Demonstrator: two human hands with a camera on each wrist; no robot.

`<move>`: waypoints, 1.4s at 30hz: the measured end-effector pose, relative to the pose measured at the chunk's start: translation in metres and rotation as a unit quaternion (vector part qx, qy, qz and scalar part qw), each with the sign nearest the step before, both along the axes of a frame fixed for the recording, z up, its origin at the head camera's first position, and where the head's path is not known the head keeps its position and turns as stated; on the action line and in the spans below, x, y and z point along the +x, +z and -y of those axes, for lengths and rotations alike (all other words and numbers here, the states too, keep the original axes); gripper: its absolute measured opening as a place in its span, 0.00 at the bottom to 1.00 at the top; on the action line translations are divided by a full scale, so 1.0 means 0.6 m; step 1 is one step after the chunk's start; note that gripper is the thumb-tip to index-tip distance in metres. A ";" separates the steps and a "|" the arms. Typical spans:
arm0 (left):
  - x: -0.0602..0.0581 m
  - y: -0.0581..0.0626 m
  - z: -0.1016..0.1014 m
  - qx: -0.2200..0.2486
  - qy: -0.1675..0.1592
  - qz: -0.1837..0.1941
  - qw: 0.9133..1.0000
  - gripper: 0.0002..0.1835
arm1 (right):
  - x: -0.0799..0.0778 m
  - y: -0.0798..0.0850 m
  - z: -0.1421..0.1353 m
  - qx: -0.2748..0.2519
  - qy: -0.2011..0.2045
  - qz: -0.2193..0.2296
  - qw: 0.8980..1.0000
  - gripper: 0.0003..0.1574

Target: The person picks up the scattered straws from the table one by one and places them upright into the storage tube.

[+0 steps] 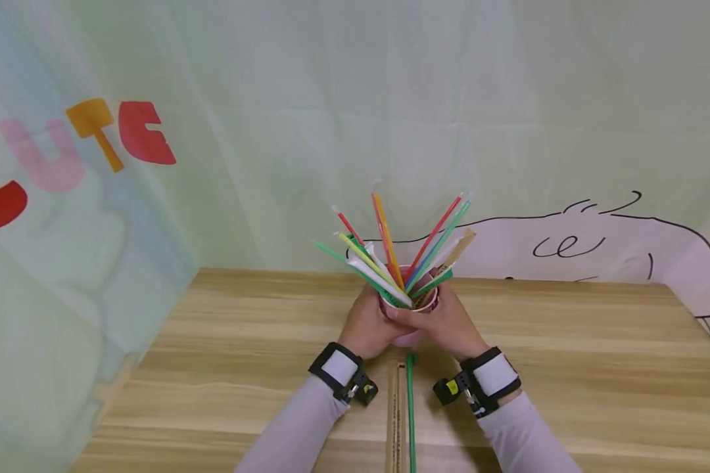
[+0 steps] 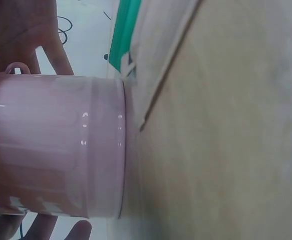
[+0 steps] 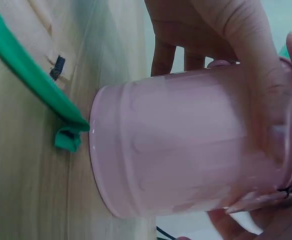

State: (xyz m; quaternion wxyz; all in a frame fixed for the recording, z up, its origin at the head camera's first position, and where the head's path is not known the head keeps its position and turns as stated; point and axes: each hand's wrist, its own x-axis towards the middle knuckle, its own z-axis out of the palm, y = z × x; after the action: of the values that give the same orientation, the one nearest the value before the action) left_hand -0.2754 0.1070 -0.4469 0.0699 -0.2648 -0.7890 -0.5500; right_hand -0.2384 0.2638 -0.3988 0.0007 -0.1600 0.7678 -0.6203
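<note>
Between both hands, near the middle of the table, is a small pink pail (image 1: 407, 339) with a little loop on its side. Bright straws in clear wrappers, such as an orange straw (image 1: 388, 240) and a yellow straw (image 1: 361, 253), fan out of its mouth beside white, green and brown wrapped sticks. My left hand (image 1: 368, 323) grips the pail's left side. From the right, my right hand (image 1: 449, 322) holds it too, its thumb across the front below the rim. In the right wrist view the pail (image 3: 186, 145) has its base close over the wood.
On the wooden table (image 1: 242, 368), in front of the pail, lie a long brown printed strip (image 1: 396, 420) and a thin green wrapped stick (image 1: 411, 414), side by side between my forearms. A printed cloth backdrop (image 1: 307, 118) hangs behind the table and along its left side.
</note>
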 end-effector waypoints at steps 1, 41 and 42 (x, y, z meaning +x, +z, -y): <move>0.001 0.001 0.000 -0.005 0.005 0.001 1.000 0.40 | 0.001 -0.004 -0.004 0.018 -0.014 0.005 1.000 0.51; 0.009 0.004 0.003 0.021 0.007 0.034 0.999 0.45 | 0.113 -0.015 -0.054 0.278 -0.044 0.125 0.951 0.11; 0.009 0.004 0.003 0.019 0.008 0.031 0.999 0.45 | 0.113 -0.003 -0.065 0.257 -0.048 0.140 0.955 0.10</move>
State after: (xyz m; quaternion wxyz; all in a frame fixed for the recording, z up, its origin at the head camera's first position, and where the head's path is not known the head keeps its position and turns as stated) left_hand -0.2703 0.1051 -0.4442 0.0546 -0.2399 -0.7820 -0.5726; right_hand -0.1704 0.3028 -0.4005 0.1200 -0.0290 0.9000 -0.4180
